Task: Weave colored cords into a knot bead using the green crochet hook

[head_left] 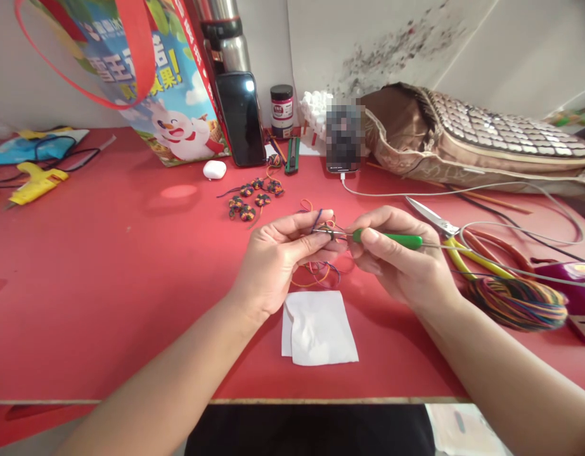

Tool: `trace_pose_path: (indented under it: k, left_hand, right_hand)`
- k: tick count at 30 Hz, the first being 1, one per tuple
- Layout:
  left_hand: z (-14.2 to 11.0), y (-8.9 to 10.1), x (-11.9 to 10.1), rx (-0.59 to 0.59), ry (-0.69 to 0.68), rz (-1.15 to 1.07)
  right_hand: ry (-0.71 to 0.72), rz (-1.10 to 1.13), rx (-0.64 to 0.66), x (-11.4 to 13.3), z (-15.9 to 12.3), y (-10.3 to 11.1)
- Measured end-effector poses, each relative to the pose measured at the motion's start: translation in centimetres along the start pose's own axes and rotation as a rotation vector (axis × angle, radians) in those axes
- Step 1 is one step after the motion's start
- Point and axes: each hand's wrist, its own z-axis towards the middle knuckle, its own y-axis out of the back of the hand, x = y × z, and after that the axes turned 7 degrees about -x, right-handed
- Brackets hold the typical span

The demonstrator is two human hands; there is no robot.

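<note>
My left hand (292, 244) pinches a small piece of crochet work (329, 232) in dark, multicoloured yarn. In my right hand (401, 259) is a crochet hook with a green handle (390, 240); its metal shaft reaches left into the piece at my left fingertips. Loose orange, purple and pink yarn (321, 273) trails in loops below the fingers. Several small finished-looking crochet pieces (247, 212) in the same colours lie on the red table (130, 304) beyond my left hand. The stitches themselves are too small to make out.
A folded white tissue (323, 329) lies in front of me. To the right are scissors (444, 228), a yarn skein (518, 304) and a charging cable. Behind stand a phone (242, 120), a jar (281, 111) and a bag (178, 95). A yellow glue gun (38, 183) is at left.
</note>
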Motion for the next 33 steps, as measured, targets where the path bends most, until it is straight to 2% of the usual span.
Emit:
trace_pose_path:
  k: [8,13,22,26,33]
  left_hand:
    - [0.2,0.0,0.3,-0.020,0.110,-0.055]
    - [0.1,-0.3,0.4,-0.039,0.037,-0.109]
    - [-0.2,-0.2,0.7,0.015,-0.117,-0.052]
    - [0.0,-0.3,0.7,-0.024,-0.102,-0.039]
    - [0.1,-0.2,0.6,-0.003,-0.078,-0.040]
  right_hand:
    - [-0.003,0.024,-0.001,0.1,-0.5,-0.4]
    - [0.027,0.039,-0.060,-0.1,-0.7,-1.0]
    - [0.050,-0.013,-0.072,0.0,-0.7,-1.0]
    - [0.050,-0.028,-0.072,-0.1,-0.9,-1.1]
    - [0.106,-0.041,-0.085,-0.4,-1.0,-1.2]
